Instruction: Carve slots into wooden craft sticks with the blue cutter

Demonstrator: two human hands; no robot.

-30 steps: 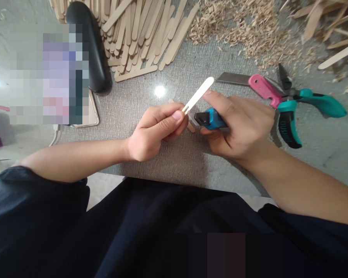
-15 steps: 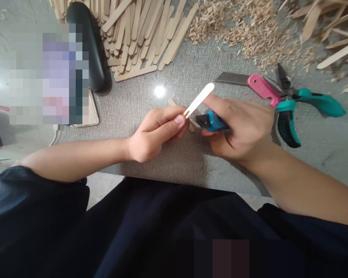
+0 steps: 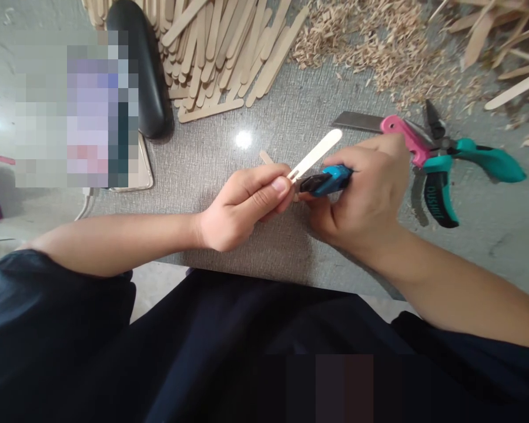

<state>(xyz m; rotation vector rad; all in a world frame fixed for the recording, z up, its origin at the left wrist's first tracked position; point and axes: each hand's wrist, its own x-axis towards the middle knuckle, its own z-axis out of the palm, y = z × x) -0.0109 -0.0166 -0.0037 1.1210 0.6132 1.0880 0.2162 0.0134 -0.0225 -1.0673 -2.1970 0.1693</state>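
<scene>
Pinched between the thumb and fingers of my left hand (image 3: 251, 202) is a pale wooden craft stick (image 3: 317, 154), its rounded end pointing up to the right. A small notch shows in the stick just above my thumb. My right hand (image 3: 364, 191) is closed around a blue and black utility knife (image 3: 328, 180). The knife's tip lies close to the stick, beside my left fingertips; whether it touches the wood I cannot tell. Another craft stick (image 3: 265, 157) lies on the table behind my left hand, mostly covered by it.
Many craft sticks (image 3: 229, 56) are heaped at the back, beside a black case (image 3: 139, 76). Wood shavings (image 3: 379, 44) lie at the back right. A pink folding saw (image 3: 403, 135) and teal-handled pliers (image 3: 441, 182) rest right of my right hand. Split sticks (image 3: 518, 88) lie far right.
The craft stick has shifted slightly right and tilts lower. My right hand has turned, and the knife now points more sideways, with less of its blade showing.
</scene>
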